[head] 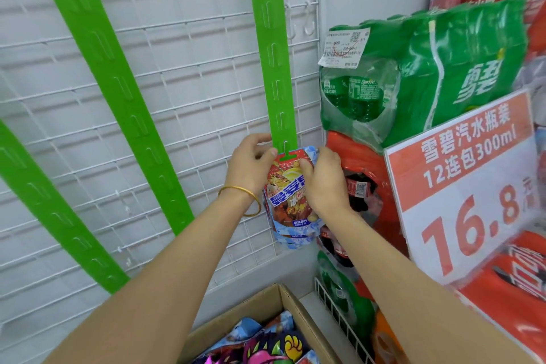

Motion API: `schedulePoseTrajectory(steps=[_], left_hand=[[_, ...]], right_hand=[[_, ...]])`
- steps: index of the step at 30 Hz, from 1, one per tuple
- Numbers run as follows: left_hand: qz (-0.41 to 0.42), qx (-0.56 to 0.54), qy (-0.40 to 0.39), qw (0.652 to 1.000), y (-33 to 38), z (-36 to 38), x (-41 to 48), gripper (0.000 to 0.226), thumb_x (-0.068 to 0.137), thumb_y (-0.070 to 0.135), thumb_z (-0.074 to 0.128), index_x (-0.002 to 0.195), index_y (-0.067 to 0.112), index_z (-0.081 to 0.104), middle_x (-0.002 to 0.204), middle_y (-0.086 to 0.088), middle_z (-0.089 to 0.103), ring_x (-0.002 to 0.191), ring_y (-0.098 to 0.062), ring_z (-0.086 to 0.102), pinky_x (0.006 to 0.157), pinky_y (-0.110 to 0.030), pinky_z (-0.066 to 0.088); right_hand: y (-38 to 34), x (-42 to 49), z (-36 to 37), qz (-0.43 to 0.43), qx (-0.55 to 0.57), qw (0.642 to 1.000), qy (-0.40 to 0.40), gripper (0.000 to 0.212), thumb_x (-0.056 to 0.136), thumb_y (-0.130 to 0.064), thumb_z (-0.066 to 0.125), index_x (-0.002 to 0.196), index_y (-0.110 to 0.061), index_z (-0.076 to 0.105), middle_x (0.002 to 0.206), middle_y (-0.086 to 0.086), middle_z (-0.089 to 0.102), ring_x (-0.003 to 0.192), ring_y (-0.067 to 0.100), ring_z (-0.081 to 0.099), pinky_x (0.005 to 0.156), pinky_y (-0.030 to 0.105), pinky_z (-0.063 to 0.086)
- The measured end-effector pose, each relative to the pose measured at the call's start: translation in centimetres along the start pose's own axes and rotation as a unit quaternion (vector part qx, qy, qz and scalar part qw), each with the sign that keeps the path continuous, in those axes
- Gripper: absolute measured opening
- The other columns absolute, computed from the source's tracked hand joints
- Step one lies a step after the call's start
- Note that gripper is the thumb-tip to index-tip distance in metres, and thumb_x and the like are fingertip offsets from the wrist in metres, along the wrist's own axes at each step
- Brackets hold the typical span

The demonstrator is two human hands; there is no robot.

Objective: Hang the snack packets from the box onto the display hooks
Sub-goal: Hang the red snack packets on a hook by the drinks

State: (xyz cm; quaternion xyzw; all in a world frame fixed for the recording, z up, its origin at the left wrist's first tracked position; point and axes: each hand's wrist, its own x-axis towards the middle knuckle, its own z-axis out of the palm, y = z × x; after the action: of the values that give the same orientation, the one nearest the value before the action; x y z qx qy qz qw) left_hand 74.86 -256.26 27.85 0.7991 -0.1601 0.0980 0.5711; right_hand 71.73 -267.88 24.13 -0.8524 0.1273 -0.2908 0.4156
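Green plastic display strip [271,74] hangs down the white wire grid panel [177,83], and at its lowest tab we are fitting a red-and-blue foil snack packet [291,207]. Our left hand [251,164], with a thin gold bangle [236,188] at the wrist, pinches the packet's top left corner just beside the strip's end, thumb and forefinger closed on it. Our right hand [323,180] curls its fingers over the top right edge and holds the packet against the strip. A green tab shows across the packet's header, so the hang hole seems to be threaded on, though the fingers cover enough that we cannot be sure it is fully seated. We judge this to be the hooking step, with the tabs above it bare. The next move calls for a small downward tug to seat the hole, a gentle release by both hands, then a reach to the brown cardboard box [254,310] below, where more bright packets [266,346] lie, for the next tab up.
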Motion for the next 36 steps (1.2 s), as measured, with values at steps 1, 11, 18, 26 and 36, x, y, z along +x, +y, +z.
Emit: schedulePoseTrajectory(steps=[1, 11, 18, 26, 36], left_hand=[[0.006, -0.005, 0.01, 1.0, -0.5, -0.1, -0.9, 0.033, 0.087, 0.003, 0.055, 0.119, 0.007, 0.052, 0.109, -0.011, 0.061, 0.097, -0.016, 0.057, 0.085, -0.022, 0.049], [-0.089, 0.105, -0.004, 0.99, -11.3, -3.2, -13.1, 0.026, 0.084, 0.002, 0.059, 0.109, 0.006, 0.06, 0.112, -0.008, 0.062, 0.103, -0.017, 0.055, 0.091, -0.028, 0.042], [-0.057, 0.385, -0.301, 0.87, -17.9, -1.2, -18.8, 0.032, 0.085, 0.034, 0.059, 0.116, 0.025, 0.063, 0.132, -0.003, 0.053, 0.13, -0.023, 0.038, 0.107, -0.035, 0.028], [-0.031, 0.533, -0.398, 0.746, -19.5, 2.2, -20.9, 0.034, 0.083, 0.048, 0.056, 0.116, 0.039, 0.055, 0.156, 0.0, 0.008, 0.142, -0.031, -0.003, 0.112, -0.05, 0.01], [-0.081, 0.291, -0.337, 0.892, -17.7, -0.2, -20.1, 0.02, 0.082, 0.025, 0.064, 0.066, 0.028, 0.052, 0.12, -0.003, 0.058, 0.127, -0.02, 0.042, 0.109, -0.049, 0.028]], right_hand=[[0.0, -0.8, -0.3, -0.014, -0.011, 1.0, 0.001, 0.032, 0.093, -0.019, 0.051, 0.118, 0.0, 0.046, 0.116, 0.019, 0.05, 0.106, 0.034, 0.05, 0.089, 0.043, 0.042], [3.9, -10.3, -0.9, -0.024, -0.132, 0.908, -0.397, 0.033, 0.093, -0.018, 0.053, 0.122, -0.002, 0.053, 0.122, 0.015, 0.058, 0.109, 0.027, 0.056, 0.089, 0.033, 0.043], [4.2, -11.5, 0.4, -0.051, -0.232, 0.807, -0.541, 0.033, 0.093, -0.02, 0.052, 0.12, -0.003, 0.058, 0.115, 0.014, 0.064, 0.104, 0.026, 0.059, 0.084, 0.028, 0.044], [4.7, -10.7, -0.2, -0.064, -0.225, 0.832, -0.502, 0.034, 0.093, -0.022, 0.053, 0.124, -0.007, 0.054, 0.125, 0.012, 0.057, 0.111, 0.024, 0.055, 0.09, 0.029, 0.042], [5.0, -10.3, -0.2, -0.047, -0.19, 0.85, -0.49, 0.03, 0.095, -0.025, 0.049, 0.112, -0.004, 0.059, 0.109, 0.013, 0.062, 0.097, 0.024, 0.057, 0.084, 0.033, 0.044]])
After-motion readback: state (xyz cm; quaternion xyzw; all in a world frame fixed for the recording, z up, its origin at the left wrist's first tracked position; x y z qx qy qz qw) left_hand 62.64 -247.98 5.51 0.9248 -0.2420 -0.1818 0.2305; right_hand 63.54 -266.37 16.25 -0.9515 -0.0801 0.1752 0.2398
